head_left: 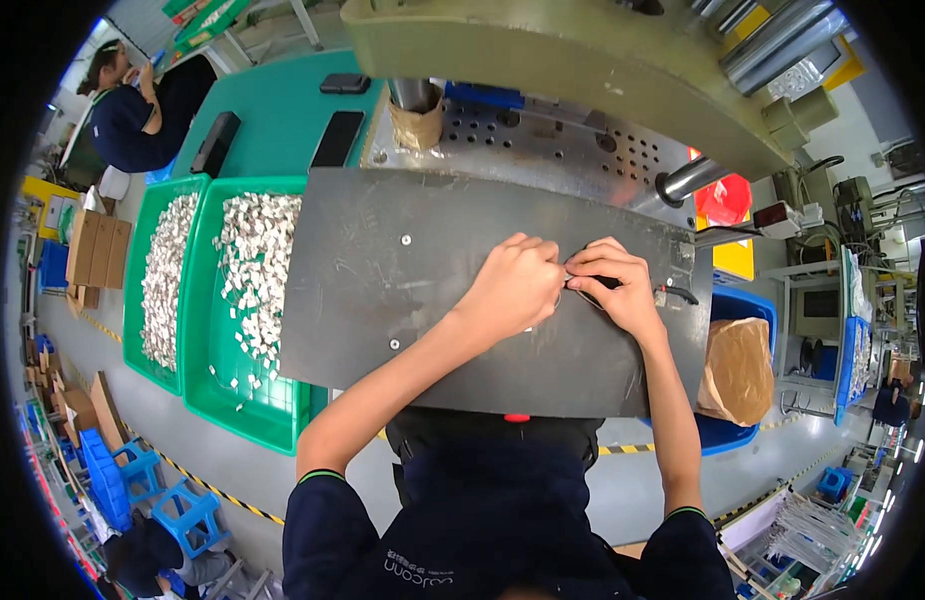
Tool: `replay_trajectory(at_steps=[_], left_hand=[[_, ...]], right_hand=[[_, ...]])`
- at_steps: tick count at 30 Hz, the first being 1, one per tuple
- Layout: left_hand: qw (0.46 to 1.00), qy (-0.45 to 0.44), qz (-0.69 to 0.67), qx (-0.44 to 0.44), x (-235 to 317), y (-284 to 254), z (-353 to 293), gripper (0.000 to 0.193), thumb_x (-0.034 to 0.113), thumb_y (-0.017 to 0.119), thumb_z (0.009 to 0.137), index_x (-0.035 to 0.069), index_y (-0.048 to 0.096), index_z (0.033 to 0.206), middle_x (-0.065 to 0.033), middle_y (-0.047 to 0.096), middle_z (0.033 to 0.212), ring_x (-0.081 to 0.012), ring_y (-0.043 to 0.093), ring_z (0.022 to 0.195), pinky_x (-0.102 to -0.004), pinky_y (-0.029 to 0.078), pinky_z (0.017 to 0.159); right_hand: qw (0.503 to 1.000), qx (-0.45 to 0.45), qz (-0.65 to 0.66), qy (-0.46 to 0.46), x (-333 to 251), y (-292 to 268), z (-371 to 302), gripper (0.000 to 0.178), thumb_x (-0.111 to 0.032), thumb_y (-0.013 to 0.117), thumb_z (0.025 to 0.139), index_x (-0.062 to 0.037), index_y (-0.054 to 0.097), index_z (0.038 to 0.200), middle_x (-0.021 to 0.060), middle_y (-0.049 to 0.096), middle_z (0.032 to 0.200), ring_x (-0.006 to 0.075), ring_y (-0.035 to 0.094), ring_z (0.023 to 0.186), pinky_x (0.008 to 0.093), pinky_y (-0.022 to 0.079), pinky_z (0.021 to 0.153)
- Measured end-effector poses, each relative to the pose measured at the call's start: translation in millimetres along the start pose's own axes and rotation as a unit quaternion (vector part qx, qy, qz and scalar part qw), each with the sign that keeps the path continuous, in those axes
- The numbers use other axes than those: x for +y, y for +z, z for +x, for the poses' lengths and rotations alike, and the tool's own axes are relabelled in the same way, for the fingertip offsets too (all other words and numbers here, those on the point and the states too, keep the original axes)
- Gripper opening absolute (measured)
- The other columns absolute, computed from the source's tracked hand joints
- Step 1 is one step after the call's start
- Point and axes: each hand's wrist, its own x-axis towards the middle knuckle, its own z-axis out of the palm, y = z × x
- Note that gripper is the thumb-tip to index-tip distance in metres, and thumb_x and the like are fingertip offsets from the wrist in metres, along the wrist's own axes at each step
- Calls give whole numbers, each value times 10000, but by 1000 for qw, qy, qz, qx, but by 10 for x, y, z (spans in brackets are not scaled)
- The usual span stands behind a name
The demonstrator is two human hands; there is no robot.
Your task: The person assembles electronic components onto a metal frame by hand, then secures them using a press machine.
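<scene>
My left hand [517,280] and my right hand [616,286] meet above the dark grey metal plate [452,260], right of its middle. Both are closed, fingertips pressed together around something small; the fingers hide most of it. A thin dark strand shows beneath the right fingers, and I cannot make out what it belongs to. Right of my right hand, a short black cable [682,294] lies at the plate's edge. To the left stand two green trays; the nearer tray [210,340] and the farther-left tray [132,320] both hold many small white pieces.
A large press frame [572,60] spans the back, with a metal column [690,180] at right. A blue bin [732,437] with a brown paper bag [737,370] stands right of the plate. A phone [337,138] lies on the green table [272,110]. Another person [137,125] sits far left.
</scene>
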Motion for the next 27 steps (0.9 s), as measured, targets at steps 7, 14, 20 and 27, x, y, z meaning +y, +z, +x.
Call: replay_trajectory(at_steps=[7, 14, 20, 27], left_hand=[[1000, -25, -13, -6, -294, -107, 212, 121, 148, 765, 845, 48, 794, 908, -95, 710, 884, -314, 690, 856, -429, 555, 843], [995, -34, -82, 44, -677, -209, 155, 183, 177, 771, 831, 67, 807, 973, -82, 716, 909, -306, 673, 925, -408, 482, 970], [993, -50, -72, 73, -571, -128, 143, 210, 188, 793, 820, 68, 781, 992, -62, 682, 961, -283, 632, 964, -392, 465, 988], [993, -68, -57, 81, -435, -147, 95, 241, 108, 804, 787, 53, 721, 1006, -68, 657, 941, -287, 625, 944, -396, 482, 904]], right_hand=[[999, 15, -8, -34, 199, 19, 335, 170, -51, 861, 794, 1, 805, 946, 85, 774, 978, 244, 694, 941, 372, 544, 874], [997, 56, -30, -34, 14, 254, 544, 222, -114, 852, 820, -18, 774, 1004, 77, 738, 988, 279, 666, 978, 397, 523, 946], [998, 38, -48, -31, 67, 205, 468, 279, -110, 831, 819, -42, 760, 1080, 66, 701, 1065, 276, 642, 1037, 408, 486, 1014], [998, 55, -38, 15, -40, 220, 429, 258, -81, 835, 810, -39, 739, 1045, 72, 714, 1098, 292, 651, 1053, 396, 511, 962]])
